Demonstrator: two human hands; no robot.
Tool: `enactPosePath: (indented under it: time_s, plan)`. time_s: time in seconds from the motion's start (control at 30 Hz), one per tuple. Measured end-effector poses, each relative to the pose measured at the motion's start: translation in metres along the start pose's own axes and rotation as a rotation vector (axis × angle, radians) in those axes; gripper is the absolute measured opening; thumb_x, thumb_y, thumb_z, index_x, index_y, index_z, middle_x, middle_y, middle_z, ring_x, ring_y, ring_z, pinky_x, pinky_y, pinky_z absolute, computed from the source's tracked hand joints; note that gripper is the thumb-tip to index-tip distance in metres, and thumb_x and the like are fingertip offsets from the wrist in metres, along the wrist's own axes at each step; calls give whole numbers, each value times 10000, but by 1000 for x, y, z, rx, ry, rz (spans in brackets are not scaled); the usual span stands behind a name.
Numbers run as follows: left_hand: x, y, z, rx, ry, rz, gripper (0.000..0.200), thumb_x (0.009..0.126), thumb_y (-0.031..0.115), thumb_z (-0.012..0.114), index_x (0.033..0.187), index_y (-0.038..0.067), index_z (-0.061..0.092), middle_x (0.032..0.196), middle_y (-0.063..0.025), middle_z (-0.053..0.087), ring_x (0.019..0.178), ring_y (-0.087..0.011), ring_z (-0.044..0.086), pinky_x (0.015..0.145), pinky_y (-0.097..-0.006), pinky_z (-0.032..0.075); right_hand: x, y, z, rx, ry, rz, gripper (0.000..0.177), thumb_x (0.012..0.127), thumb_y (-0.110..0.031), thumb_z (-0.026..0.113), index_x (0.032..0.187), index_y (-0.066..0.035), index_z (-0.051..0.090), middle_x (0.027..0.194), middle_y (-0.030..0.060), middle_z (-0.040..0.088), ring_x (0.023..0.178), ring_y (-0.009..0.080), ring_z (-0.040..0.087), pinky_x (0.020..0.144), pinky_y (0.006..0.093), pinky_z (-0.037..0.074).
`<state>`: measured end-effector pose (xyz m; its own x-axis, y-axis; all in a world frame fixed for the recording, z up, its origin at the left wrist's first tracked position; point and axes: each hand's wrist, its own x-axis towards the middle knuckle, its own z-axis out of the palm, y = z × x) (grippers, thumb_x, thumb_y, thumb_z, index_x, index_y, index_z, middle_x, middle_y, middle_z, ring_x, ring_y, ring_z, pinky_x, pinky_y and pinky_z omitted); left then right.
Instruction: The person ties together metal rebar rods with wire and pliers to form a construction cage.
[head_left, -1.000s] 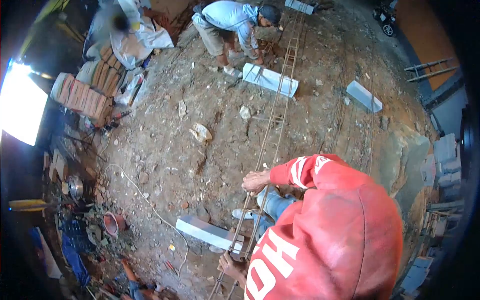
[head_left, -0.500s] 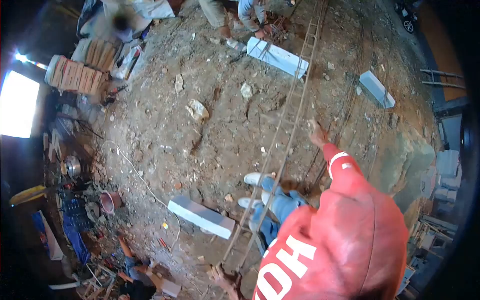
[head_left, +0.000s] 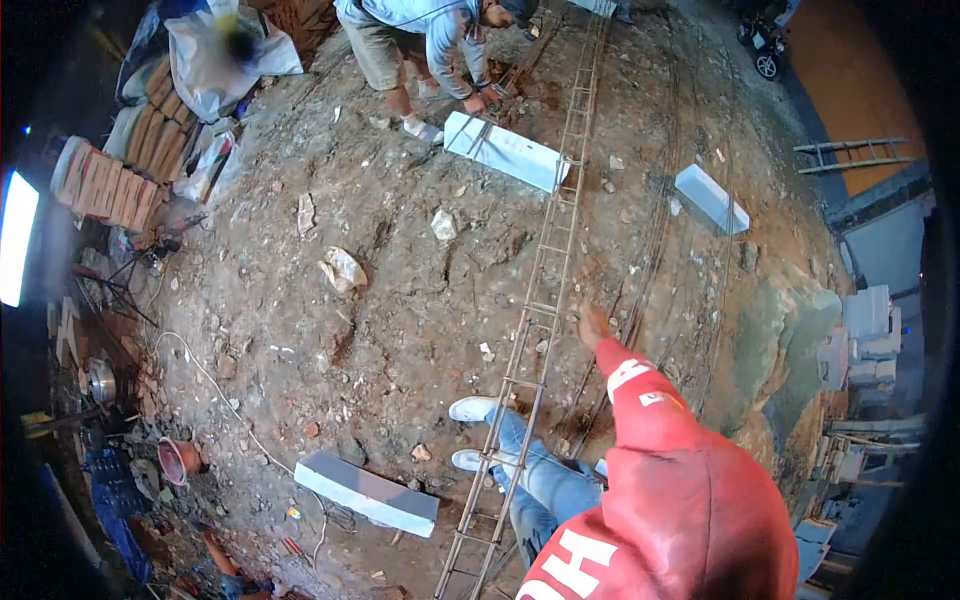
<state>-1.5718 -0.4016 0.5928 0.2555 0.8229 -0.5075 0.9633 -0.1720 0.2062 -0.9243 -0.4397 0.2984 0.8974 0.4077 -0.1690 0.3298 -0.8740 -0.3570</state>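
A red-sleeved arm reaches out from the lower right, and at its end is my right hand (head_left: pixel 595 326), just right of a long ladder-like frame of thin metal rods (head_left: pixel 540 308). Its fingers are too small and blurred to read, and no held object shows. My left hand is out of view. The frame runs from the top down to the bottom edge, passing over my legs (head_left: pixel 540 465) and close to the end of a pale block (head_left: pixel 510 152). Another pale block (head_left: pixel 365 493) lies left of the frame's lower part.
Another person (head_left: pixel 440 45) bends over the upper block, hands at thin rods. A third pale block (head_left: pixel 710 198) lies at the right. Stones (head_left: pixel 343 270), a cable (head_left: pixel 215 385), a reddish bucket (head_left: pixel 178 461) and stacked sacks (head_left: pixel 105 185) are on the left. Part of another person (head_left: pixel 225 560) shows lower left.
The view has shifted, so the ground and blocks sit further left and lower. My left hand, seen before at the bottom by the frame, has left the view. More of the bending person shows.
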Motion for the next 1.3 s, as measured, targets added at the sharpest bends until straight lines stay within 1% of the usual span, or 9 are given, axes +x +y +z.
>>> enactPosePath:
  time_s: [0.2,0.27,0.4,0.47,0.53,0.6,0.67,0.83,1.3]
  plan:
    - [7,13,4,45,-3,-71,724,615,309,769,1268,123,519,1234,-190,551,1133,-388,497,932,-536,368,-87,-54,-201,196,84,139,129,789,-186,690,786,-61,721,773,161,688,724,270,667,666,366,503]
    - [15,-5,34,50,65,-103,761,611,334,777,1297,166,495,1263,-167,543,1207,-383,459,983,-537,330,-82,-53,-269,131,216,-159,147,795,-170,671,710,-55,708,729,118,689,669,205,647,657,331,498]
    - [42,9,34,86,420,50,662,449,165,692,1089,68,552,1038,-137,556,1059,-345,508,922,-442,349,-86,-83,-429,1181,171,-420,112,790,-132,643,697,-73,623,711,30,623,649,132,588,622,300,472]
    - [59,-6,50,69,435,47,673,442,154,692,1095,73,548,1028,-124,553,1053,-342,506,912,-444,349,-91,-90,-498,1989,-101,-810,119,798,-100,607,690,-125,562,695,-28,535,597,79,516,571,270,445]
    - [56,-11,49,58,453,46,684,436,144,692,1100,77,544,1019,-111,551,1047,-340,504,902,-446,349,-117,-91,-578,2319,-557,-1250,88,823,-96,610,755,-121,560,719,-47,546,657,59,528,633,244,455]
    - [59,5,39,18,411,25,683,436,144,692,1100,81,544,1021,-110,552,1048,-340,505,907,-452,346,-156,-103,-644,2155,-508,-1562,80,824,-103,612,764,-117,561,727,-41,549,665,67,531,639,249,456]
    - [58,17,25,-4,350,8,682,436,144,693,1100,85,545,1022,-109,553,1049,-339,507,913,-458,343,-201,-125,-679,1855,-107,-1685,74,825,-109,615,773,-112,562,734,-34,551,673,74,533,644,253,456]
    - [40,11,24,-63,293,27,644,459,101,677,1091,111,553,1011,-87,562,1039,-319,522,927,-478,331,-254,-174,-676,1264,555,-1469,68,827,-126,620,796,-102,565,753,-17,558,694,93,539,659,264,458]
    - [21,-27,48,-34,257,-18,671,504,275,795,1127,163,571,1066,-95,585,1065,-317,535,895,-532,352,-256,-190,-648,1033,683,-1237,120,834,-171,634,860,-71,573,806,29,577,753,144,555,699,295,462]
